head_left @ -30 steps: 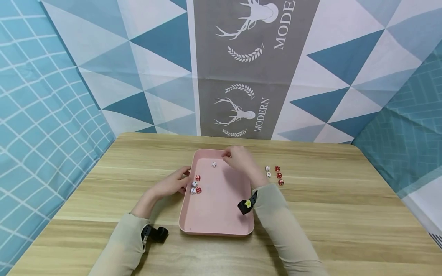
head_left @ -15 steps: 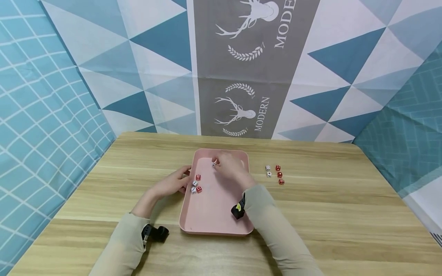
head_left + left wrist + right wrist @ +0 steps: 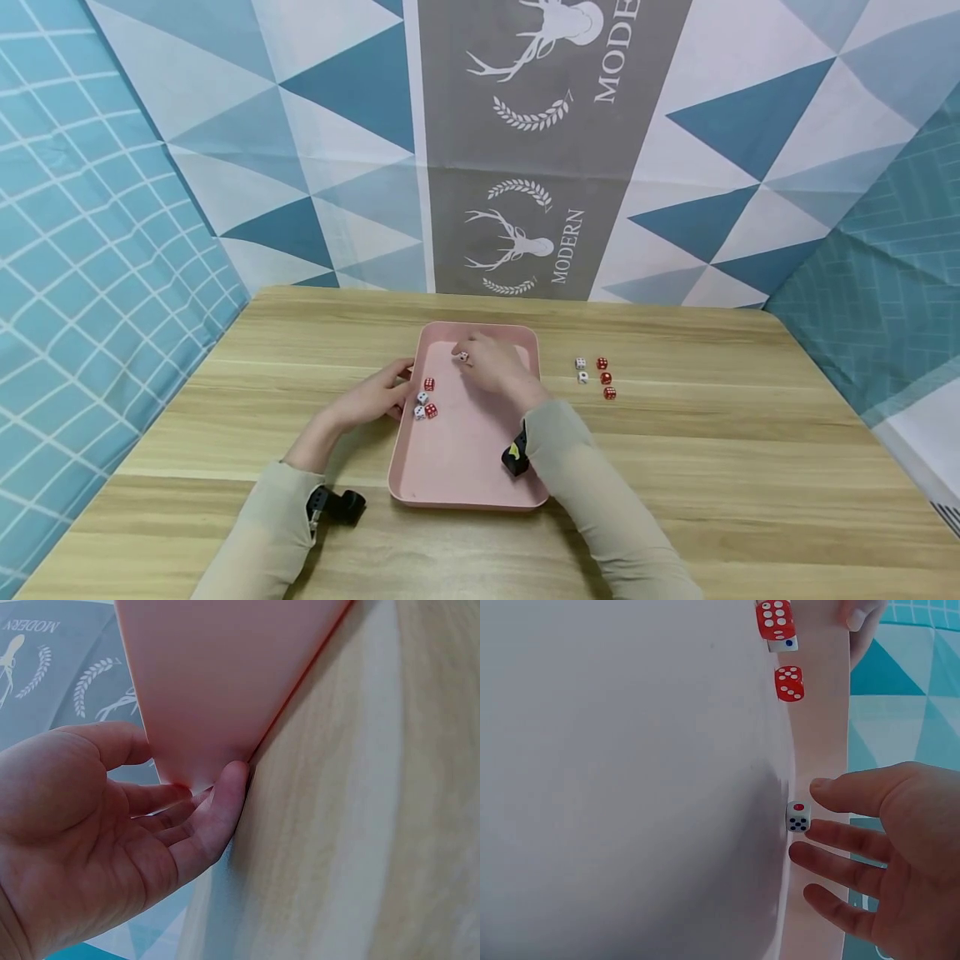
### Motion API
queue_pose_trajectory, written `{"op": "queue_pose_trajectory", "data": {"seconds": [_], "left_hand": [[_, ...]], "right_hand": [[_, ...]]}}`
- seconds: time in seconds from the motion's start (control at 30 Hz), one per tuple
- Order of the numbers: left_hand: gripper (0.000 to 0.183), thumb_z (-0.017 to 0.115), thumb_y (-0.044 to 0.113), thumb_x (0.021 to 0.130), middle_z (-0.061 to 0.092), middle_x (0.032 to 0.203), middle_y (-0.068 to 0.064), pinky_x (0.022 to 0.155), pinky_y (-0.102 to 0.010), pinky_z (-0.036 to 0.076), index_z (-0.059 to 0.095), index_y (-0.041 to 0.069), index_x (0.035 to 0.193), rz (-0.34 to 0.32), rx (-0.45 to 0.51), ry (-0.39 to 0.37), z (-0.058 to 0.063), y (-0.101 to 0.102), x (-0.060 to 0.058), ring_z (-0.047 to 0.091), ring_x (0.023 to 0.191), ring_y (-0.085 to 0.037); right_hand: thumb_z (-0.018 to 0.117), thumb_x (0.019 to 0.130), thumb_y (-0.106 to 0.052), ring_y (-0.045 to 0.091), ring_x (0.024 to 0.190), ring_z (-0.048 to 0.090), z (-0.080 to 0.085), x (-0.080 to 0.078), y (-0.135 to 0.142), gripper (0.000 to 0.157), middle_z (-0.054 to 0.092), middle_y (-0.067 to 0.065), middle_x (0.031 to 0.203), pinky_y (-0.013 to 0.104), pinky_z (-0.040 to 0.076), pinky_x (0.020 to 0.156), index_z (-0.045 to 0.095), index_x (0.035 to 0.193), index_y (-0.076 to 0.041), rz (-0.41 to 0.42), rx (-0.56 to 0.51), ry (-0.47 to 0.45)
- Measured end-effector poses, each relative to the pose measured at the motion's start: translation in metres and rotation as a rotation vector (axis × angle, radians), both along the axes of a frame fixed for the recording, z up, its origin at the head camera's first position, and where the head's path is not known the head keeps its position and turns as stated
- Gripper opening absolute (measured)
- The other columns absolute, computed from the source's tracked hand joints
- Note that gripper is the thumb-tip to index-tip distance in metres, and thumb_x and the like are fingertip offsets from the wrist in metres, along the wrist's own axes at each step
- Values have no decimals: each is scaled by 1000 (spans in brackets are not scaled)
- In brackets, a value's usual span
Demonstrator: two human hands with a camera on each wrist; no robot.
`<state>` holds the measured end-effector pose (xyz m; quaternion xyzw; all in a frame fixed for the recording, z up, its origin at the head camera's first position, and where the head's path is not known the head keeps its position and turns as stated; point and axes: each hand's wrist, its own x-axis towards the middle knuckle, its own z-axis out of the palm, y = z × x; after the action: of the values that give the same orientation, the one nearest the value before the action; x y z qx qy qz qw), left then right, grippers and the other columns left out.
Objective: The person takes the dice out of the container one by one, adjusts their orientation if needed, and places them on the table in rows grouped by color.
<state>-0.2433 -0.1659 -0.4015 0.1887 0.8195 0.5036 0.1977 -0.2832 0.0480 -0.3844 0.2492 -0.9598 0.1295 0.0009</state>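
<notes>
A pink tray (image 3: 470,467) lies on the wooden table. My left hand (image 3: 372,397) grips its left side, thumb at the rim and curled fingers against the outer wall, as the left wrist view shows. My right hand (image 3: 491,360) is over the far part of the tray, around a white die (image 3: 798,817). In the right wrist view its thumb is spread apart from the die, and the fingers are close beside it. Along the tray's left wall sit a red die (image 3: 429,384), a white die (image 3: 423,398), another white die (image 3: 419,412) and another red die (image 3: 431,411).
Right of the tray, on the table (image 3: 712,467), two white dice (image 3: 581,364) stand in a column beside a column of three red dice (image 3: 606,378). Patterned cloth (image 3: 360,150) hangs behind the table's far edge. Both wrists wear black cameras.
My right hand has moved left across the far part of the tray to the lone white die, which stays about where it was. The left hand keeps its place on the tray.
</notes>
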Motion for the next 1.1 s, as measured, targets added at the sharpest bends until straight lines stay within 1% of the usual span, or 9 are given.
{"op": "queue_pose_trajectory", "data": {"seconds": [0.17,0.27,0.4,0.5,0.7,0.87,0.97,1.1], "left_hand": [[48,35,16,98,42,123,-25,70,-34,54,20,0,141,5,-5,-9,0,2,1,59,90,-23],[49,36,17,99,42,123,-24,71,-34,54,20,0,141,13,-9,-11,1,2,3,59,90,-23],[49,36,18,99,42,124,-24,70,-34,54,21,0,141,20,-13,-10,2,2,3,59,89,-22],[49,36,17,98,42,124,-25,70,-34,54,20,0,141,15,-10,-9,3,2,3,59,89,-23],[49,36,16,98,41,123,-24,70,-34,54,21,0,141,13,-8,2,2,2,2,59,89,-22],[48,36,17,98,41,123,-24,70,-33,54,21,0,141,11,-5,-6,2,2,2,59,89,-22],[48,36,16,98,40,123,-25,70,-33,54,21,-1,141,1,6,-3,2,1,2,59,90,-23],[50,37,15,98,39,124,-27,71,-34,54,20,-3,140,-11,10,5,3,0,2,58,91,-24]], "right_hand": [[55,91,-23,19,103,57,-2,0,0,21,60,1,110,38,48,83,65,108,-18,-23,28,8],[56,88,-17,16,90,58,-4,-1,0,15,63,-1,97,34,48,73,66,99,-18,-26,32,13],[58,83,-11,13,77,55,-3,-1,0,11,61,-4,83,30,45,65,65,88,-19,-24,31,14],[59,82,-10,12,75,55,-3,0,-1,11,61,-4,81,29,45,63,65,86,-19,-27,33,7],[59,81,-9,12,75,55,0,0,1,12,62,-5,84,28,45,64,66,86,-18,-27,34,0],[60,82,-14,11,75,55,4,2,5,7,61,-7,81,29,45,63,66,84,-18,-55,-26,-6],[60,83,-16,10,76,55,7,4,7,7,61,-6,81,30,45,63,66,86,-18,-61,-56,-8],[59,83,-16,10,79,56,10,7,10,9,62,-6,84,30,46,65,66,89,-17,-56,-65,2]]}}
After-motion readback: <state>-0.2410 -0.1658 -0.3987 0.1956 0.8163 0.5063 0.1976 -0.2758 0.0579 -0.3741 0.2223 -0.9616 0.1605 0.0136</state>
